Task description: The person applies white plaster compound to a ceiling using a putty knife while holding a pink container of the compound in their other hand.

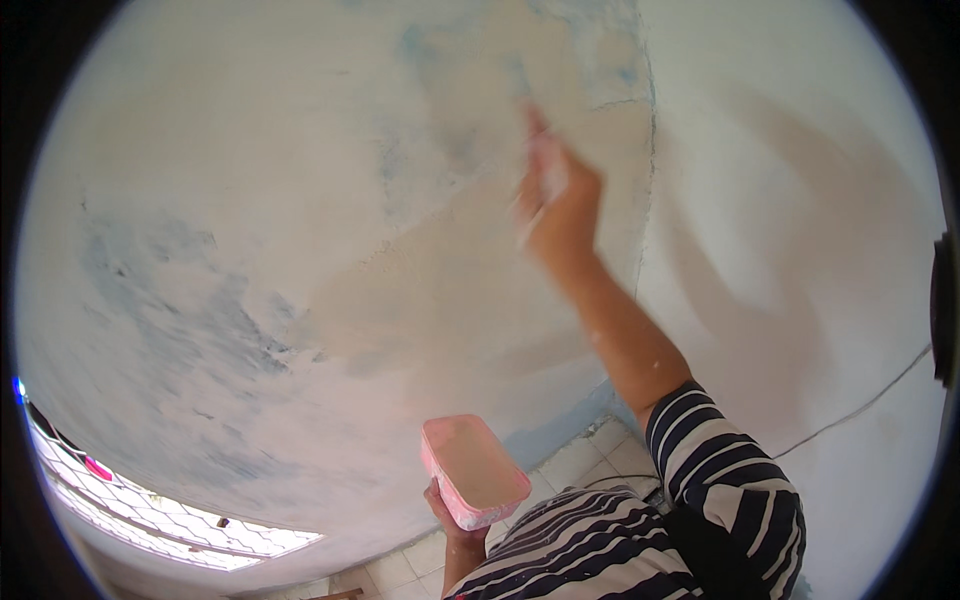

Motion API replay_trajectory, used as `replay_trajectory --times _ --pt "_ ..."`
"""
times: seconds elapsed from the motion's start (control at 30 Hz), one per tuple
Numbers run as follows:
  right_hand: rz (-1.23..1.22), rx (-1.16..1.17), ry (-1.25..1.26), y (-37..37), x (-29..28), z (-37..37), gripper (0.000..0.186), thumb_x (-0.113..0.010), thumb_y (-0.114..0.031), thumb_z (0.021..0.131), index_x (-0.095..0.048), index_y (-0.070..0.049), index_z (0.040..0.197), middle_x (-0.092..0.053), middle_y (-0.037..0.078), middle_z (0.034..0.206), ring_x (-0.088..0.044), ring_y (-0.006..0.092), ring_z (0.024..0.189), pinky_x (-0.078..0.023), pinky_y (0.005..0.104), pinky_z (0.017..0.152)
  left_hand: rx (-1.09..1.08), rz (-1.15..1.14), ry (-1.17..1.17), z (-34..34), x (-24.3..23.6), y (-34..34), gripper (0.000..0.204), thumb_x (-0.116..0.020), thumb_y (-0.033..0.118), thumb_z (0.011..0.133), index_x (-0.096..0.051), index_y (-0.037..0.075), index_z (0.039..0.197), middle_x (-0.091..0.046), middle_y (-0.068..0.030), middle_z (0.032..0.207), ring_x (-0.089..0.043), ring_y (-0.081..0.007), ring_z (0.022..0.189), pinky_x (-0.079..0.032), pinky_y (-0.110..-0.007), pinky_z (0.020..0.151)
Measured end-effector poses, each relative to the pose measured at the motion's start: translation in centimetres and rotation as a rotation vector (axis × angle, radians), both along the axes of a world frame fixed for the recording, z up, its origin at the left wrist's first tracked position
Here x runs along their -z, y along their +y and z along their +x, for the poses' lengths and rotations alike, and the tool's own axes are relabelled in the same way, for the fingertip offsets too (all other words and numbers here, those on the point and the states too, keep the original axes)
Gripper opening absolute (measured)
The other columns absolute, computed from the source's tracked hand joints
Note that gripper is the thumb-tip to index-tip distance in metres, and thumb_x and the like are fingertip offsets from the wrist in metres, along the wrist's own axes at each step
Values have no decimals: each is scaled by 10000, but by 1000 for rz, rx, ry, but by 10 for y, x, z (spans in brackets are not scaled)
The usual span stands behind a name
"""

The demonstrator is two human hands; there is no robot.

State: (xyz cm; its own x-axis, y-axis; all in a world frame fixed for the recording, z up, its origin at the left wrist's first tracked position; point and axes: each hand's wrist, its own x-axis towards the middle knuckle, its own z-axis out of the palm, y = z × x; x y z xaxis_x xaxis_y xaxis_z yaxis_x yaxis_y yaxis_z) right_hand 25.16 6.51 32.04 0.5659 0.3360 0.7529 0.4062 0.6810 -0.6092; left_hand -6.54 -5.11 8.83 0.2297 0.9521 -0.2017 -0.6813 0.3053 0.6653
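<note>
Low in front of my body, my left hand (455, 518) is wrapped round the side and underside of a pink rectangular plastic tub (431, 458). A smooth beige paste, like paint or wall filler (482, 466), fills much of it, and white smears mark its outer wall. My right hand (560, 195) is raised high before the patchy wall (350, 200), blurred by motion. Its fingers look curled, with whitish smears on them. A pale shape shows at the fingers, but I cannot make out what it is, nor whether the hand touches the wall.
Bluish, worn patches (190, 290) mark the wall on the left. A cracked corner line meets a plain white side wall (800, 230), where a thin cable (860, 408) runs. At lower left is a window with a grille (180, 525). Pale floor tiles (395, 570) lie below.
</note>
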Motion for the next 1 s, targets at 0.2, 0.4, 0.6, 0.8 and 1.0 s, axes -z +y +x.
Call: replay_trajectory --times 0.2,0.4,0.6,0.8,1.0 --pt "82 333 -136 65 -14 38 554 -588 26 824 -486 18 1369 -648 202 1209 -676 301 879 -535 361 733 -26 31 6 5 -18 -12 614 -342 545 947 -442 136 1394 -561 -71 1306 -581 -264 1147 -511 -452 912" --pt "102 -53 -289 2 -1 -19 451 -592 14 851 -586 -30 1299 -662 189 1193 -676 242 978 -524 356 825 -53 3 37 -18 -23 -19 610 -351 558 942 -461 143 1375 -577 -63 1280 -588 -267 1129 -516 -452 898" --pt "85 391 93 63 -36 102 254 -478 -49 985 -654 -13 1165 -577 -11 742 -482 51 641 -408 209 571 -3 -76 -53 -19 -13 -6 586 -355 544 945 -473 145 1358 -588 -57 1248 -592 -261 1115 -517 -449 895" --pt "178 186 -423 45 4 -24 364 -529 -33 949 -600 -57 1305 -714 89 978 -587 128 637 -476 269 579 44 -15 -41 -27 -9 1 645 -344 568 939 -449 108 1379 -571 -79 1307 -575 -276 1166 -494 -458 955" --pt "214 223 55 53 -26 89 373 -464 -48 992 -571 -52 1349 -698 -4 966 -466 75 556 -398 209 524 25 -56 21 -31 -11 11 595 -336 548 949 -463 139 1362 -576 -61 1270 -580 -262 1132 -508 -448 915"
